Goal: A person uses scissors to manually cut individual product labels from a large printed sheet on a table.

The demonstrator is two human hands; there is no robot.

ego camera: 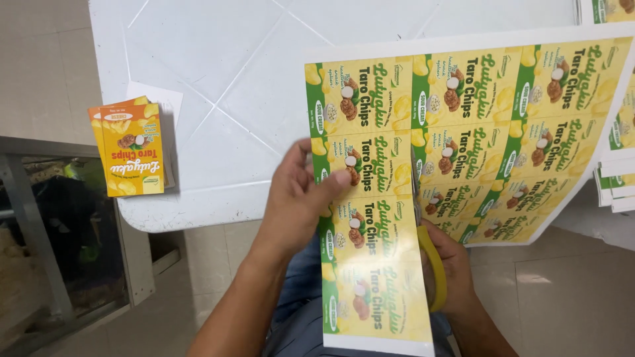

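Left hand [301,201] pinches the outer strip of a printed label sheet [463,132], thumb on top near the strip's middle, fingers beneath. Right hand [450,268] is closed through the yellow-handled scissors [433,264], largely hidden under the sheet; the blades run up the line between the first and second label columns. The sheet's far part lies on the white desk [218,79] and overhangs its near edge, the half-cut strip hanging over the person's lap.

Risks noted:
- The strip is held at one point only. Its lower end hangs free, so it may swing or curl and pull the cut off the column line into the printed labels.
- The blades work beneath the paper, out of sight; the left fingers under the strip sit close to the cut line and could be nicked.
- The overhanging sheet could slide off the near edge if tugged.

A small stack of orange cut labels [131,149] rests at the desk's near left corner, close to falling range.
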